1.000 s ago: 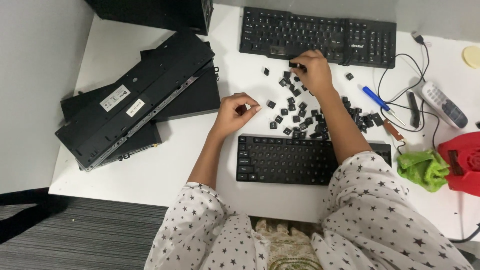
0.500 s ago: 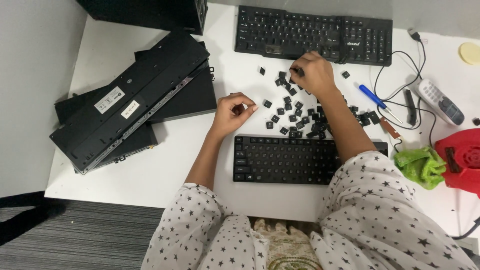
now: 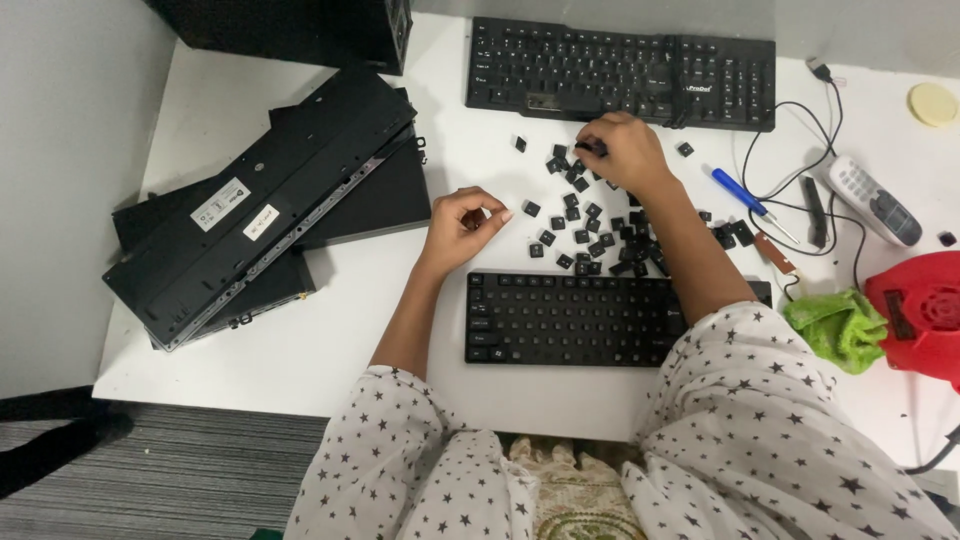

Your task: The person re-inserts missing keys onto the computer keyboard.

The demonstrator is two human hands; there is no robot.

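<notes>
On the white desk [image 3: 300,350], seen from the head camera, loose black keycaps [image 3: 590,225] lie scattered between two keyboards. The right hand [image 3: 625,152] pinches one keycap at the pile's far edge; the left hand [image 3: 462,222] is curled, fingers nearly closed around something small, beside the pile

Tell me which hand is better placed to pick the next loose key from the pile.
Right, probably. The right hand rests at the top of the loose keys, fingertips on one just below the far keyboard. The left hand is curled at the pile's left edge, with something small in its grip.
</notes>
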